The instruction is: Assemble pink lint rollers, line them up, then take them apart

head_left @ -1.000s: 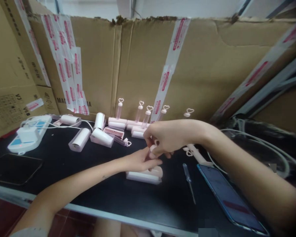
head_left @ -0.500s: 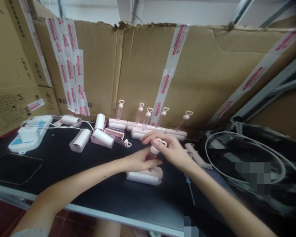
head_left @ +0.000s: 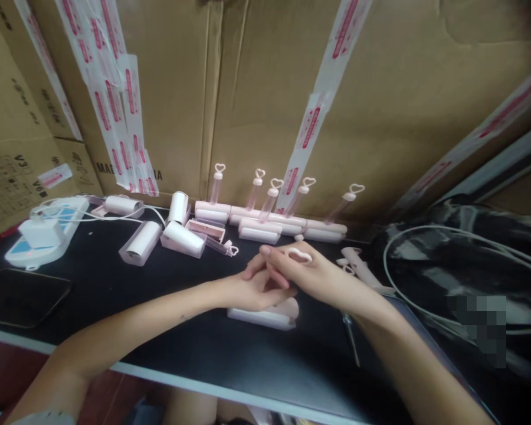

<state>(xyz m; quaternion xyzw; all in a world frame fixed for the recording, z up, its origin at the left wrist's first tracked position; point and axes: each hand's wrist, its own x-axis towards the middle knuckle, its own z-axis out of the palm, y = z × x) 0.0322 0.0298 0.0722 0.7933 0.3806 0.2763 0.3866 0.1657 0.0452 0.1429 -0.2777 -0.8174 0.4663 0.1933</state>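
The left hand lies over the pink roller base, which sits on the black table near its centre, at 6 o'clock from the row of finished units. The left grip is closed around the lower part of the upright handle, apparently to keep the base from sliding or tipping while the top is worked. The right hand comes in from 4 o'clock and covers the handle's top; its grip is narrow, fingers pinched on the heart-shaped cap, which lies on top of the fingers at the upper end of the handle. The base is a pale pink, oblong block with a rounded right end, lying flat; the handle itself is mostly hidden by both hands. At 12 o'clock, five assembled rollers stand against the cardboard wall, each with a clear tube handle tilted upward and a heart loop on top. At 10 o'clock, several white roll cartridges lie loose in clear holders. At 9 o'clock a power strip with a charger sits above a dark phone. A screwdriver lies at 4 o'clock beside the right forearm, and a white cable loops over a black bag at 3 o'clock.
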